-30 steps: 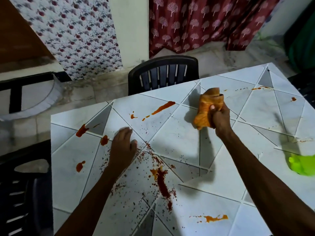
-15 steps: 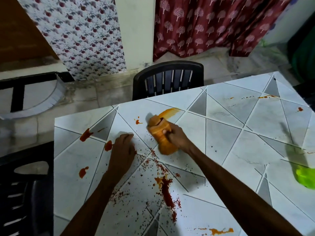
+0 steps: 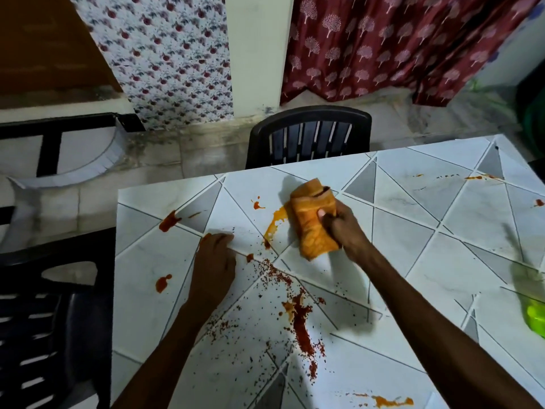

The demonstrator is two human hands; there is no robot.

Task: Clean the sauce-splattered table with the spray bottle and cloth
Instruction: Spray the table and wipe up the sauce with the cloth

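dragged the cloth (image 3: pixel 314 222) rightward off the orange streak (image 3: pixel 274 225) since half a second ago, leaving that streak smeared into a thin curved arc just left of the wad. grips the cloth in the right hand (image 3: pixel 345 228), thumb on top and fingers curled round the bunch, pressing it down on the table (image 3: pixel 442 261) — bunched that way, by the look of it, to put weight on a small patch and keep sauce off the palm. rests the left hand (image 3: pixel 213 261) flat on the tiles, fingers straight and holding nothing; placed there, judging by the reach, to brace the body while leaning across. leaves the spray bottle (image 3: pixel 535 317) well apart at the right edge, cut off by the frame and blurred, so only a green shape can be made out — perhaps its lower part. left to wipe, going by the surface: the long red streak (image 3: pixel 300 323) with its scatter of flecks near the middle, red blobs (image 3: pixel 169 221) toward the left edge, an orange smear (image 3: pixel 392 401) at the near edge and small spots (image 3: pixel 474 177) at the far right. early in the job, then. calls next for a return pass over the arc, with a clean fold turned down to avoid spreading it wider. pushed in at the far side: a dark chair (image 3: pixel 309 134).
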